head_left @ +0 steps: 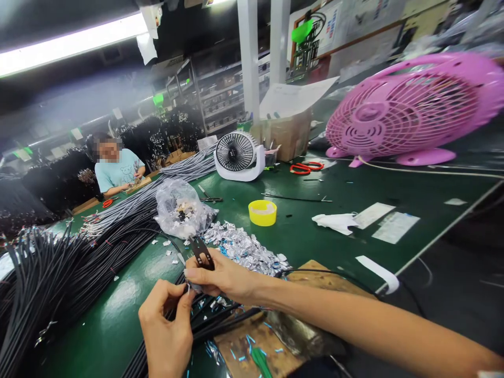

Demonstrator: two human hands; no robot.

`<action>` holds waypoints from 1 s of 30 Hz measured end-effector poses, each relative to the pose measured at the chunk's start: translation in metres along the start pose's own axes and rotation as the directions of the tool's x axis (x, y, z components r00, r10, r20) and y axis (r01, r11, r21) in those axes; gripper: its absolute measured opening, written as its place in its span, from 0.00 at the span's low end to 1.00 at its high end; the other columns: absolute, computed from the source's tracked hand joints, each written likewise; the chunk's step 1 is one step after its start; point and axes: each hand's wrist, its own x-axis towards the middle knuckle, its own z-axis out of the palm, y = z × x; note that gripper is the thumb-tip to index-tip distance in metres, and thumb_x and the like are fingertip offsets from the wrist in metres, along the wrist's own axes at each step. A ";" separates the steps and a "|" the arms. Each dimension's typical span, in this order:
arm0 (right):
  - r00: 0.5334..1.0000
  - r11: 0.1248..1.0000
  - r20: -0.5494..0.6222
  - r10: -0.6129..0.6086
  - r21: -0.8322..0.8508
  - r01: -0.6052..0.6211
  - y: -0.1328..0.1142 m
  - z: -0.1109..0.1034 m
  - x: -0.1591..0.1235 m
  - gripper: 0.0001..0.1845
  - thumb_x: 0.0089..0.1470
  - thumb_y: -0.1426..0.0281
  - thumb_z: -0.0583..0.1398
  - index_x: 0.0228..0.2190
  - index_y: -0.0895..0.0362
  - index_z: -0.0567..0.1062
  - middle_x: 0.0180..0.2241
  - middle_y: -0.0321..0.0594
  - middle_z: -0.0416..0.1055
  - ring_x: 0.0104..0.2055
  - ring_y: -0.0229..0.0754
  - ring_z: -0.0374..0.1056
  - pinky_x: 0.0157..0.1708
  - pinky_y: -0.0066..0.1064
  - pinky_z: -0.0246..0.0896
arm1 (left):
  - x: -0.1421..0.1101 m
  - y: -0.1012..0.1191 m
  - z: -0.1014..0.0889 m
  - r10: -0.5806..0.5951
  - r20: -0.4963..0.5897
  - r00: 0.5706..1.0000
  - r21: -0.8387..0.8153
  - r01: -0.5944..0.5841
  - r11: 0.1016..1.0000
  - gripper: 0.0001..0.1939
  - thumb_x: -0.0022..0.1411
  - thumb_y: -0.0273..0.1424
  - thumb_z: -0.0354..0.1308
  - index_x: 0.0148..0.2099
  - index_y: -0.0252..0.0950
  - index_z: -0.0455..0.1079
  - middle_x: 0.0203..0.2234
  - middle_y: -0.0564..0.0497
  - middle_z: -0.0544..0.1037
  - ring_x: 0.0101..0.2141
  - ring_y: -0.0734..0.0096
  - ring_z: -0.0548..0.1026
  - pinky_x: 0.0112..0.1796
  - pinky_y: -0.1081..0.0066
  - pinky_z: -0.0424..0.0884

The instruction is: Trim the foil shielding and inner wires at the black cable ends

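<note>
My left hand pinches the end of a black cable between thumb and forefinger. Pale strands show at its tip. My right hand closes on a tool with a black riveted handle, which looks like a knife; its working end is partly hidden. The fingertips of both hands meet around the cable end. Beneath them lie more black cables. Just beyond my right hand is a heap of silver foil scraps, some with blue bits.
A clear plastic bag of small parts stands beside thick bundles of black cables. Farther off are a yellow ring, a white fan, red-handled scissors and a pink fan. A co-worker sits across the table.
</note>
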 end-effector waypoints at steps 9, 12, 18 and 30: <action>0.688 0.539 -0.239 -0.685 -0.802 0.258 -0.006 -0.020 -0.003 0.15 0.55 0.76 0.51 0.18 0.57 0.62 0.18 0.34 0.57 0.20 0.34 0.51 0.21 0.27 0.44 | -0.007 0.004 0.005 -0.191 0.032 0.981 -0.175 0.194 0.965 0.16 0.54 0.38 0.57 0.20 0.35 0.64 0.12 0.56 0.64 0.14 0.78 0.61 0.15 0.78 0.58; 0.722 0.682 -0.372 -0.583 -0.707 0.187 -0.010 -0.021 0.000 0.13 0.55 0.74 0.54 0.20 0.59 0.66 0.19 0.35 0.61 0.21 0.34 0.55 0.22 0.25 0.50 | -0.006 0.003 0.004 -0.219 0.035 0.975 -0.203 0.221 0.954 0.17 0.54 0.40 0.57 0.20 0.35 0.64 0.11 0.56 0.63 0.13 0.79 0.59 0.14 0.78 0.57; 0.890 0.798 -0.226 -0.397 -0.564 0.213 -0.011 -0.009 -0.003 0.13 0.51 0.73 0.55 0.17 0.60 0.68 0.16 0.33 0.59 0.19 0.32 0.53 0.20 0.24 0.48 | -0.002 0.003 0.002 -0.221 0.003 0.975 -0.209 0.217 0.953 0.16 0.53 0.40 0.58 0.20 0.34 0.66 0.13 0.56 0.65 0.15 0.79 0.62 0.16 0.78 0.60; 0.903 0.836 -0.214 -0.372 -0.500 0.226 -0.004 -0.006 -0.007 0.07 0.44 0.75 0.56 0.20 0.62 0.73 0.19 0.36 0.65 0.19 0.32 0.56 0.19 0.23 0.49 | -0.002 0.006 0.001 -0.238 0.026 0.971 -0.154 0.239 0.959 0.13 0.54 0.37 0.57 0.22 0.35 0.68 0.15 0.55 0.69 0.18 0.75 0.66 0.19 0.77 0.63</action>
